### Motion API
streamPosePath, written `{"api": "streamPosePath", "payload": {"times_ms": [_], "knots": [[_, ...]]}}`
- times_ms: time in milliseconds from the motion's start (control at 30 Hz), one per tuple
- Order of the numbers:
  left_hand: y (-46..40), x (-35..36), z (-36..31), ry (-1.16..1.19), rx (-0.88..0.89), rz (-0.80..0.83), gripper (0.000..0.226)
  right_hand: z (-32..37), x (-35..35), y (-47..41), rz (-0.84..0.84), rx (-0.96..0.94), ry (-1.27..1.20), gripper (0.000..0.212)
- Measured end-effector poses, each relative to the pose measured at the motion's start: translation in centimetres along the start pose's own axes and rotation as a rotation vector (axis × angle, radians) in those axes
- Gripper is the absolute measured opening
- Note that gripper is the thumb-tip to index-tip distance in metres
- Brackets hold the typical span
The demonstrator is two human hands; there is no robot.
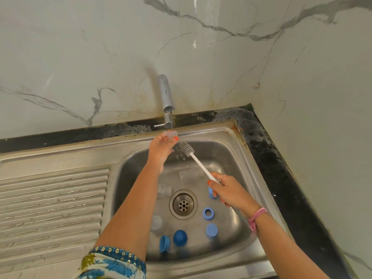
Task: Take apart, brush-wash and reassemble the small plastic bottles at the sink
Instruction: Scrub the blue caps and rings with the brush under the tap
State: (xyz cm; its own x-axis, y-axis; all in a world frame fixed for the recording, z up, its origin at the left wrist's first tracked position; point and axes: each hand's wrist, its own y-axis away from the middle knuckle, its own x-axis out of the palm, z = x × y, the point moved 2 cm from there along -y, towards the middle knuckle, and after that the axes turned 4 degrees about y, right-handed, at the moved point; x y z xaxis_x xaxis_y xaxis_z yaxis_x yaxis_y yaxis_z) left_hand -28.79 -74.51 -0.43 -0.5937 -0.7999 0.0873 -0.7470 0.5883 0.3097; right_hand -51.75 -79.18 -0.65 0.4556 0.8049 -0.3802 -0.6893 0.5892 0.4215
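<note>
Pinching a clear, seemingly open bottle (170, 134), left hand (161, 147); right hand (225, 188) grips brush (198, 161).

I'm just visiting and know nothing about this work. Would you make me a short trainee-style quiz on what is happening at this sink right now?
1. True or false: the left hand holds a clear bottle part under the tap.
2. What does the right hand grip? A) a sponge B) the white bottle brush C) a blue cap
3. Fill in: the blue ring lies on the sink floor, to the ____ of the drain in the picture.

Key: 1 true; 2 B; 3 right.
</note>
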Motion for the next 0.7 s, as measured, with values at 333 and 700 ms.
{"api": "streamPosePath", "payload": {"times_ms": [333,700], "knots": [[-2.3,0.9,-1.2,0.129,0.008,0.055,0.011,0.3,0.8,-0.1,0.025,0.034,-0.154,0.02],[-1.7,1.9,-3.1,-0.41,0.274,0.268,0.02,0.4,0.9,-0.6,-0.008,0.076,-0.242,0.027]]}}
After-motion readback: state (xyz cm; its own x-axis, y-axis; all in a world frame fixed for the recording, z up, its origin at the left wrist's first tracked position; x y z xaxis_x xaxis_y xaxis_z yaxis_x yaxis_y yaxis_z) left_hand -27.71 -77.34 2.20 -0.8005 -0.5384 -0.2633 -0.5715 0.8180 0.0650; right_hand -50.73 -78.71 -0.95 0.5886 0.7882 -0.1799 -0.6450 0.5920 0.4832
